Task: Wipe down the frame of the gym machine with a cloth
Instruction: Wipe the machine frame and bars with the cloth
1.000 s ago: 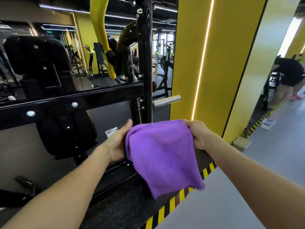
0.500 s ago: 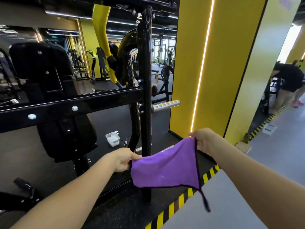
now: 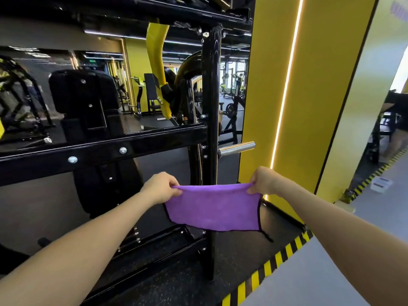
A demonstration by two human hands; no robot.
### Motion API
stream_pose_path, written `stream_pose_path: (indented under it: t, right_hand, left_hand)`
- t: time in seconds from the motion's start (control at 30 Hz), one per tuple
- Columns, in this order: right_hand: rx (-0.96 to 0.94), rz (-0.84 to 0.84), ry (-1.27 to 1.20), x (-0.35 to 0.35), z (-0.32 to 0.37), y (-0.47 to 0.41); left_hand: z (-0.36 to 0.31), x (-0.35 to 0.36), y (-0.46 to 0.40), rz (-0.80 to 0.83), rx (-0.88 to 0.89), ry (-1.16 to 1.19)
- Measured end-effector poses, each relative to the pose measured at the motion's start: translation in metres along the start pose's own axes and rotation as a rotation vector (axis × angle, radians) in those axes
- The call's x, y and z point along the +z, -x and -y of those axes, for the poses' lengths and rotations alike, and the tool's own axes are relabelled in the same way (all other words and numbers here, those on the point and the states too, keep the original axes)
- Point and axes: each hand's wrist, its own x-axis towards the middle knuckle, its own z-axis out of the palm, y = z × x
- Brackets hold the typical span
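Note:
A purple cloth [image 3: 212, 206] with a dark hem hangs folded and stretched between both hands, in front of the black upright post [image 3: 210, 96] of the gym machine frame. My left hand [image 3: 160, 189] pinches the cloth's top left corner. My right hand [image 3: 262, 181] pinches its top right corner. A black crossbar [image 3: 99, 152] with silver bolts runs left from the post at about chest height. The cloth hides a stretch of the post behind it; whether the cloth touches the post I cannot tell.
A chrome peg [image 3: 237, 149] sticks out right from the post. A black padded seat back [image 3: 84, 100] stands behind the crossbar. A yellow wall with a light strip [image 3: 284, 96] rises at right. Yellow-black hazard tape [image 3: 267, 268] edges the dark floor mat. A person [image 3: 397, 102] stands far right.
The cloth went from a bunched bundle to a taut folded strip held level between both hands. Both hands moved apart, and the view tilted up along the frame.

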Motion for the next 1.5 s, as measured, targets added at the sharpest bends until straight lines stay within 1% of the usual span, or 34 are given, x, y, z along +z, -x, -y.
stream_pose_path:
  t: [0.07, 0.1, 0.13, 0.17, 0.23, 0.33, 0.37, 0.43, 0.5, 0.53, 0.57, 0.63, 0.67, 0.7, 0.8, 0.83, 0.9, 0.97, 1.03, 1.1, 1.13, 1.17, 1.23, 1.27, 1.33, 1.37, 1.4, 1.43, 1.47, 1.5]
  right_hand:
    - [-0.004, -0.002, -0.147, -0.002, 0.004, -0.004]
    - [-0.01, -0.006, -0.228, -0.002, 0.007, -0.005]
    - [-0.01, -0.013, -0.313, 0.0, 0.012, -0.006]
    - [0.002, -0.019, -0.422, 0.002, 0.019, -0.007]
    - [0.041, -0.05, -0.65, 0.011, 0.035, -0.01]
    - [0.031, -0.071, -0.803, 0.018, 0.064, -0.01]
    - [-0.006, -0.043, -0.848, 0.019, 0.075, -0.009]
    - [-0.105, 0.078, -0.968, 0.017, 0.093, -0.004]
    - [-0.203, 0.243, -1.023, 0.011, 0.106, 0.004]
    - [-0.242, 0.324, -1.06, 0.007, 0.109, 0.008]
    - [-0.273, 0.398, -1.124, 0.002, 0.109, 0.011]
    - [-0.287, 0.495, -1.279, -0.006, 0.105, 0.015]
    - [-0.278, 0.491, -1.316, -0.01, 0.103, 0.014]
    - [-0.259, 0.445, -1.308, -0.012, 0.101, 0.014]
    - [-0.155, 0.184, -1.099, -0.005, 0.098, 0.008]
    - [-0.131, 0.162, -1.021, 0.0, 0.098, 0.007]
    - [-0.129, 0.268, -0.974, 0.015, 0.1, 0.004]
    - [-0.18, 0.383, -1.079, 0.026, 0.11, 0.006]
    - [-0.223, 0.409, -1.234, 0.027, 0.121, 0.008]
    - [-0.204, 0.352, -1.36, 0.023, 0.131, 0.005]
    - [-0.175, 0.314, -1.394, 0.021, 0.134, 0.003]
    - [-0.134, 0.274, -1.404, 0.02, 0.136, 0.001]
    - [-0.047, 0.22, -1.352, 0.02, 0.137, 0.0]
    - [-0.001, 0.213, -1.316, 0.02, 0.136, 0.001]
    - [0.077, 0.223, -1.252, 0.019, 0.132, 0.003]
    - [0.112, 0.223, -1.207, 0.019, 0.13, 0.005]
    - [0.132, 0.223, -1.166, 0.018, 0.127, 0.004]
    - [0.129, 0.217, -1.14, 0.016, 0.124, 0.003]
    - [0.105, 0.209, -1.122, 0.013, 0.121, 0.001]
    - [0.062, 0.198, -1.09, 0.011, 0.117, -0.002]
  left_hand:
    - [0.007, -0.009, 0.002, -0.026, -0.036, -0.161]
    - [0.01, -0.012, 0.002, -0.004, -0.04, -0.202]
    - [0.012, -0.013, 0.001, 0.036, -0.043, -0.179]
    - [0.01, -0.013, 0.003, 0.074, -0.045, -0.101]
    - [0.004, -0.009, 0.004, 0.134, -0.084, 0.166]
    - [-0.01, -0.004, 0.007, 0.155, -0.235, 0.667]
    - [-0.014, -0.004, 0.007, 0.169, -0.277, 0.813]
    - [-0.024, -0.01, 0.007, 0.236, -0.318, 1.078]
    - [-0.031, -0.02, 0.006, 0.369, -0.274, 1.204]
    - [-0.032, -0.024, 0.006, 0.414, -0.244, 1.223]
    - [-0.029, -0.028, 0.005, 0.425, -0.218, 1.232]
    - [-0.022, -0.032, 0.004, 0.394, -0.169, 1.265]
    - [-0.018, -0.035, 0.003, 0.357, -0.155, 1.283]
    - [-0.015, -0.037, 0.003, 0.32, -0.155, 1.304]
    - [-0.015, -0.046, 0.009, 0.249, -0.142, 1.31]
    - [-0.016, -0.051, 0.014, 0.244, -0.134, 1.299]
    - [-0.017, -0.064, 0.021, 0.263, -0.132, 1.298]
    - [-0.011, -0.075, 0.024, 0.275, -0.131, 1.324]
    - [0.001, -0.079, 0.024, 0.239, -0.117, 1.439]
    - [0.018, -0.069, 0.02, 0.169, -0.159, 1.609]
    - [0.026, -0.061, 0.02, 0.192, -0.215, 1.655]
    - [0.031, -0.051, 0.023, 0.276, -0.264, 1.67]
    - [0.034, -0.035, 0.03, 0.409, -0.325, 1.641]
    - [0.031, -0.031, 0.03, 0.419, -0.332, 1.582]
    - [0.026, -0.029, 0.023, 0.324, -0.325, 1.407]
    - [0.024, -0.028, 0.017, 0.216, -0.332, 1.32]
    - [0.023, -0.029, 0.01, 0.128, -0.326, 1.271]
    - [0.021, -0.03, 0.005, 0.083, -0.307, 1.256]
    - [0.018, -0.031, 0.002, 0.096, -0.289, 1.228]
    - [0.014, -0.032, -0.001, 0.147, -0.267, 1.2]
